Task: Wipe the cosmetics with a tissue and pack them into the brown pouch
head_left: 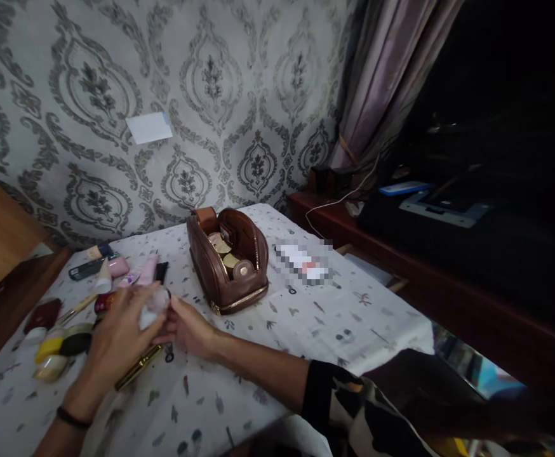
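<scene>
My left hand [124,333], a dark band at its wrist, is closed around a small clear-and-white container [157,299]; its exact kind is blurred. The fingers of my right hand [190,327] close on its right side. Below them lies a gold tube [138,367]. Beyond the hands stands a brown cosmetic bag [227,289], unzipped, with pale round items [220,243] inside. Around my left hand lie several cosmetics, among them a pink tube [148,269], a brush [76,309], a yellow-lidded jar [49,346] and a dark red bottle [43,315].
The patterned white tablecloth [277,343] covers the table. Right of the bag lies a pixelated white item [302,260]. A dark red wooden desk [377,247] with a white cable [339,202] borders the right side. Patterned wallpaper [239,76] rises behind.
</scene>
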